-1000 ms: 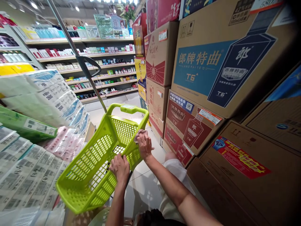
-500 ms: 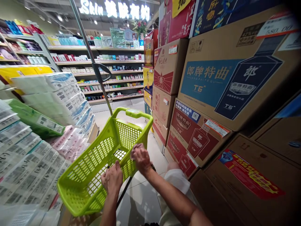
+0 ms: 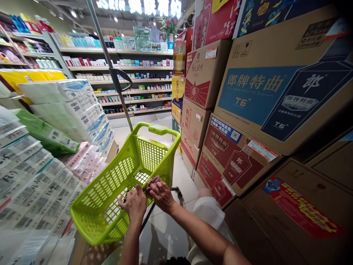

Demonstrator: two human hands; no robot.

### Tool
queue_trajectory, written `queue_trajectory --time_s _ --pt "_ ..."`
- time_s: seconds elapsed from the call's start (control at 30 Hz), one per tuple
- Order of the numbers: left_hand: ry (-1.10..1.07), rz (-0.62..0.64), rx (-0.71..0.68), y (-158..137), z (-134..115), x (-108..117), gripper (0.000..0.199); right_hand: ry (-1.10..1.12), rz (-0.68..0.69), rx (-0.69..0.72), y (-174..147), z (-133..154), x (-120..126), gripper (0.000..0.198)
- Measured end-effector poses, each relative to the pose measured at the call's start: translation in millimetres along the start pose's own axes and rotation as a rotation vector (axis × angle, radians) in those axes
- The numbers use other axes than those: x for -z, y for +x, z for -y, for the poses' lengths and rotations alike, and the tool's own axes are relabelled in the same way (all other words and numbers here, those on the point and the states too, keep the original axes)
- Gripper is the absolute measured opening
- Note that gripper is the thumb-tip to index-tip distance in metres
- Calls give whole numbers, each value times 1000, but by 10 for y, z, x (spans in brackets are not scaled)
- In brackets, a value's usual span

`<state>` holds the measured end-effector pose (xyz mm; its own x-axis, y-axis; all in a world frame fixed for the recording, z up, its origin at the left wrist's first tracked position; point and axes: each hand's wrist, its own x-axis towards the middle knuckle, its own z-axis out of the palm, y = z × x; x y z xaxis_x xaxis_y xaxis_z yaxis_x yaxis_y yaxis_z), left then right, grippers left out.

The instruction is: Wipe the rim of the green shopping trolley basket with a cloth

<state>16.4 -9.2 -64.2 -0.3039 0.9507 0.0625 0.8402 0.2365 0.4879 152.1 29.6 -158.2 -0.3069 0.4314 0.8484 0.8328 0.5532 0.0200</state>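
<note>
A lime-green shopping basket cart (image 3: 103, 169) with perforated walls stands in front of me, its basket holding nothing that I can see. My left hand (image 3: 135, 204) is closed over the basket's near side rim, thumb up, fingers curled to the inner side. Just right of it, my right hand (image 3: 162, 197) grips a crumpled brownish-pink cloth (image 3: 152, 181) and presses it on the same rim. The cart's looped handle (image 3: 157, 128) is at the far end.
Stacked liquor cartons (image 3: 248, 88) rise close on the right. Packs of tissue paper (image 3: 63, 106) are piled on the left. A metal pole with a dark grip (image 3: 121, 80) stands behind the cart. Shelves of boxed goods (image 3: 129, 68) line the back.
My right hand has moved left and slightly down along the rim with the cloth, closer to my left hand. My left hand keeps its hold; the view has shifted slightly.
</note>
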Motion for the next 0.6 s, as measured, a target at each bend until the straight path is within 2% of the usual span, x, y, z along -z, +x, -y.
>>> queue_trajectory --time_s 0.07,0.17,0.23,0.27,0.37,0.4,0.5,0.53,0.6 --pt "-17 11 -12 1 14 10 63 -5 2 -54 32 -68 11 16" --pt "-36 11 -11 -2 29 14 65 -69 -34 -306 169 -277 35 19" --pt "-39 -6 -1 -2 35 6 64 -82 -71 -372 221 -305 51 20" --pt "-40 -14 1 -2 38 1 64 -67 -83 -339 221 -272 63 19" --pt "-42 -22 -17 -7 50 -11 63 31 -44 -109 159 -95 126 17" --pt "-46 -18 -32 -12 51 -12 63 54 -34 -83 142 -47 152 17" --pt "-56 -18 -58 -41 40 -6 63 52 -45 -162 168 -34 208 17" --pt "-57 -20 -57 -54 35 0 64 40 -37 -145 203 -85 217 18" --pt "-54 -12 -63 -83 38 24 64 24 12 -22 298 -270 232 20"
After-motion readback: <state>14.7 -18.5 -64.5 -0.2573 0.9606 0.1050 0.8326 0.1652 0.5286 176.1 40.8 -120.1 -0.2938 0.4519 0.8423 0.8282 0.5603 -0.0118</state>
